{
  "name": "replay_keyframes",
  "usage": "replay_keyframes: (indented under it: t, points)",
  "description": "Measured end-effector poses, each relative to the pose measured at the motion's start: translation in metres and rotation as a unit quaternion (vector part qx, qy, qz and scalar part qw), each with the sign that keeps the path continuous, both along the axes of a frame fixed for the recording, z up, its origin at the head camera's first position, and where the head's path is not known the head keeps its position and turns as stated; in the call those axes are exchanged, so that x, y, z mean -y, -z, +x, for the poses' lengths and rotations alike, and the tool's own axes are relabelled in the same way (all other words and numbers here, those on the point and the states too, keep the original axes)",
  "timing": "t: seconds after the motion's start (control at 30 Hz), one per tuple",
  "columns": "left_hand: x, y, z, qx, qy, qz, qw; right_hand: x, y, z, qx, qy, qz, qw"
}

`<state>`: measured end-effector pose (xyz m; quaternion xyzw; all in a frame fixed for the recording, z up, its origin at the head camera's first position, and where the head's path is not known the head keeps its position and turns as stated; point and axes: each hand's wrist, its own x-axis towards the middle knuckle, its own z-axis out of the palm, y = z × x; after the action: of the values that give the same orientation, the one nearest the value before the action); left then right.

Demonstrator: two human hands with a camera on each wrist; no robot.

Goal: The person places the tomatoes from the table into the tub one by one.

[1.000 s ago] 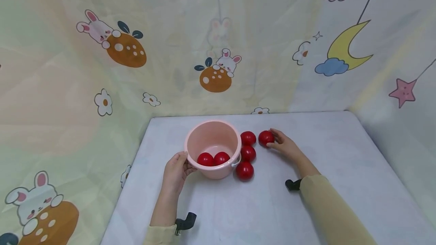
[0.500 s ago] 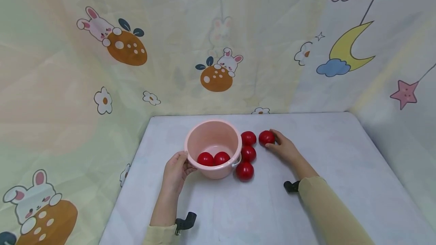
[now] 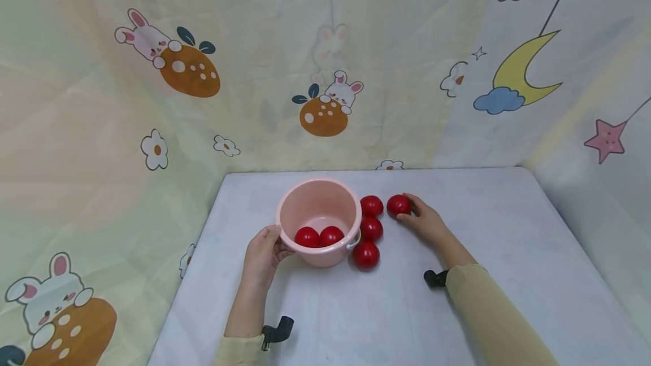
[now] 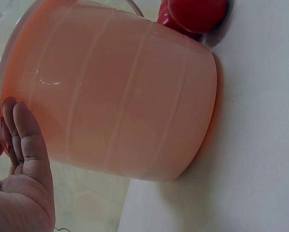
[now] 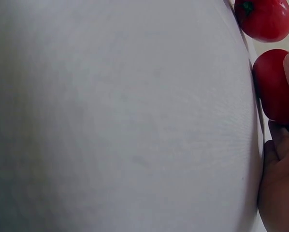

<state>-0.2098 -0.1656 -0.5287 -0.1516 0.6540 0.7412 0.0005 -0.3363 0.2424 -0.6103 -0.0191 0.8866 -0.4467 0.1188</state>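
Observation:
A pink bucket [image 3: 319, 258] stands on the table, tilted slightly in the head view, with two red tomatoes [image 3: 331, 236] inside. My left hand [image 3: 261, 256] grips its rim at the left, thumb at the edge and fingers along the outer wall [image 4: 120, 96]. To the right, my right hand [image 3: 424, 219] holds another tomato [image 3: 399, 205] at the table surface; in the right wrist view, thumb and fingers lie around that tomato [image 5: 275, 87]. Three more tomatoes [image 3: 371, 230] line up against the bucket's right side. One tomato [image 5: 264, 19] shows a green stem.
The white table [image 3: 458, 191] meets a printed cloth backdrop [image 3: 254, 61] at its back and sides. A pale carrying handle [image 3: 353, 240] hangs at the bucket's right. Black wrist mounts [image 3: 278, 330] stick out from both forearms.

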Motion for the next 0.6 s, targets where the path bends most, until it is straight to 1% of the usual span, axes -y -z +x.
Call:
replay_keyframes:
  t: [0.3,0.4,0.5,0.6]
  points:
    - [0.001,-0.001,0.000,-0.005,0.005,0.003,1.0000,-0.001,0.001,0.003,-0.017,-0.002,0.002,0.9999]
    - [0.001,-0.001,0.000,-0.002,0.005,0.001,1.0000,-0.004,-0.001,0.004,-0.016,0.003,0.000,0.9999]
    - [0.000,-0.002,0.000,0.003,0.003,0.003,1.0000,-0.005,-0.008,0.003,-0.010,0.005,-0.002,0.9999]
    - [-0.001,-0.003,-0.001,0.006,0.001,0.008,0.9999,-0.005,-0.020,0.001,-0.010,0.006,-0.004,0.9999]
